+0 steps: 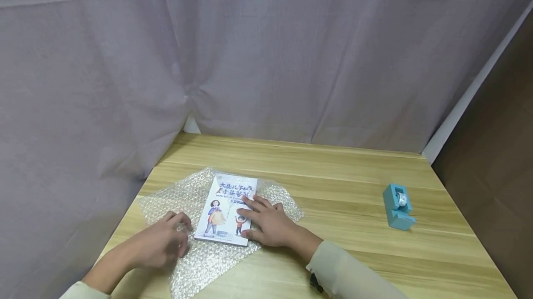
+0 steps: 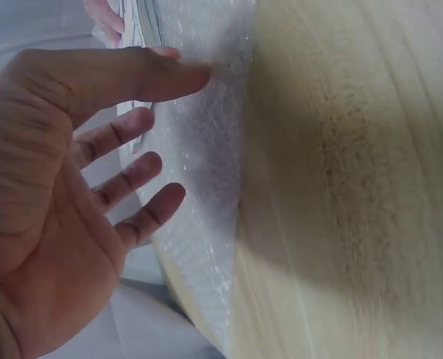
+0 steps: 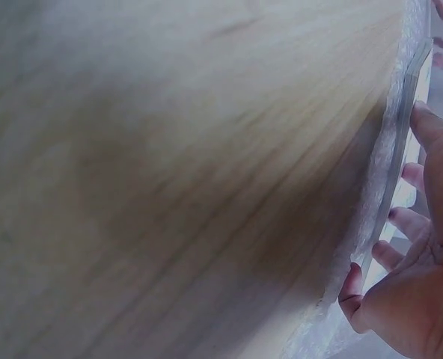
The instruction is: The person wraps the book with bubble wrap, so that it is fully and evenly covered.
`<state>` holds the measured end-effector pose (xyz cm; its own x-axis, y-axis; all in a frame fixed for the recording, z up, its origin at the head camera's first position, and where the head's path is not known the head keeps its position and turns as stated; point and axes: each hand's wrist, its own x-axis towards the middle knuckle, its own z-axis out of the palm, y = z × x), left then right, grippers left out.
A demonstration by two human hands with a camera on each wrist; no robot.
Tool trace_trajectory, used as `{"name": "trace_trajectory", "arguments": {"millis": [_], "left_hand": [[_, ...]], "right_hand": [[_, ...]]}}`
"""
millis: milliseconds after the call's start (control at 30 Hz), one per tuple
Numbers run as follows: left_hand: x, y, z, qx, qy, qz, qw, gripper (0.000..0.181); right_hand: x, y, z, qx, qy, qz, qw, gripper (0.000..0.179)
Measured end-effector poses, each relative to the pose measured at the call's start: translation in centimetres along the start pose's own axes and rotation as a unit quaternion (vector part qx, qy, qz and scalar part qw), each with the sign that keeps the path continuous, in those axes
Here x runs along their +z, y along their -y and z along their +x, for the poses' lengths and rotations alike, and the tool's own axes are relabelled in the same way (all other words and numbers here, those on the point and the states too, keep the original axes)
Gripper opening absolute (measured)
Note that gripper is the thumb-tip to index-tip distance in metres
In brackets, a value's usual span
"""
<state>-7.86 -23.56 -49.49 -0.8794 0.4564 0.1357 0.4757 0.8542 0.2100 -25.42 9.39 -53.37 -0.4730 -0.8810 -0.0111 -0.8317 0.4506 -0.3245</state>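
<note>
A white book with drawn figures and blue and red lettering lies face up on a sheet of bubble wrap. My right hand rests on the book's right side with its fingers spread over the cover. In the right wrist view its fingers reach along the edge of the book. My left hand is just left of the book, above the bubble wrap. The left wrist view shows its thumb and fingers apart, loosely bent, holding nothing over the bubble wrap.
A blue tape dispenser with a roll of tape stands on the right part of the wooden table. Grey curtains hang behind and to the left, and a brown panel borders the right side.
</note>
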Motion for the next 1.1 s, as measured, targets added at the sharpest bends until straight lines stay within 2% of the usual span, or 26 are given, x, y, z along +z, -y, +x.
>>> {"name": "trace_trajectory", "arguments": {"millis": [200,433,633,867,967,1100], "left_hand": [[-0.2,-0.3,-0.9,0.003,0.011,0.004,0.9999,0.050],[-0.5,-0.4,-1.3,-0.040,0.053,-0.024,0.9975,0.052],[-0.1,0.0,-1.2,-0.013,0.031,-0.010,0.9994,0.055],[-0.5,0.3,-0.9,-0.019,0.036,-0.014,0.9991,0.045],[-0.9,0.1,-0.8,-0.032,0.043,-0.031,0.9981,0.041],[-1.6,-0.2,-0.7,-0.067,0.064,-0.066,0.9935,0.037]], "right_hand": [[0.0,0.0,0.0,0.001,0.000,0.000,1.0000,0.067],[0.1,0.0,-0.1,0.002,0.001,0.003,1.0000,0.068],[0.2,-0.1,0.0,0.001,0.000,0.001,1.0000,0.068],[0.2,-0.1,0.1,0.002,-0.001,-0.002,1.0000,0.068],[0.2,0.0,0.0,0.003,-0.001,-0.001,1.0000,0.068],[0.2,0.0,0.0,0.003,0.000,0.001,1.0000,0.069]]}}
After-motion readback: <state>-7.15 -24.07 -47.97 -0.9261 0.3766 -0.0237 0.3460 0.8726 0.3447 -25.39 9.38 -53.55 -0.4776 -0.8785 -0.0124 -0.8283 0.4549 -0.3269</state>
